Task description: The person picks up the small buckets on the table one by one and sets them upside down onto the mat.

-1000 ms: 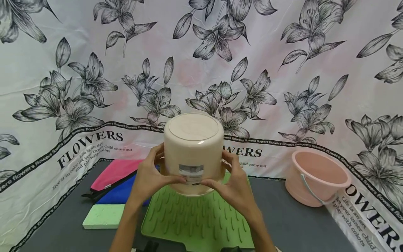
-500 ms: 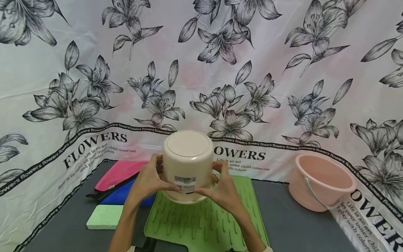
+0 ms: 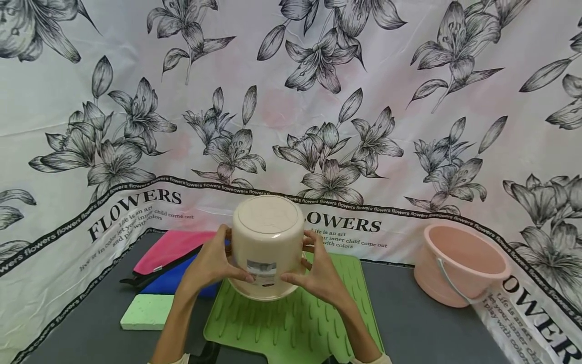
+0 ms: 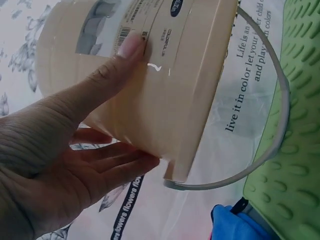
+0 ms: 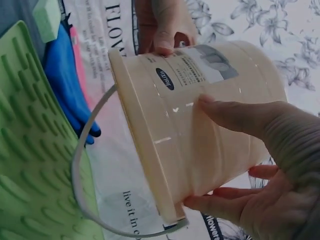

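Both hands hold a cream plastic bucket (image 3: 268,217) upside down in the air above a green ridged mat (image 3: 254,326). Its round base faces up, and a printed label shows on the near side. My left hand (image 3: 209,265) grips the left side, thumb on the front near the label. On the opposite side my right hand (image 3: 320,268) grips it the same way, fingers behind. In the wrist views the grey wire-like handle (image 4: 285,110) hangs in a loop from the rim, apart from the mat. The bucket's inside is hidden.
A pink bucket (image 3: 459,278) with a pale handle stands upright at the right of the dark grey table (image 3: 400,323). Pink fabric (image 3: 170,250), blue fabric (image 3: 165,275) and a light green block (image 3: 145,312) lie left. A flower-printed sheet (image 3: 273,111) hangs behind.
The cream bucket has come down and a little to the left, both hands still gripping it. Most of this happened in the first half second; it has sunk only slightly since.
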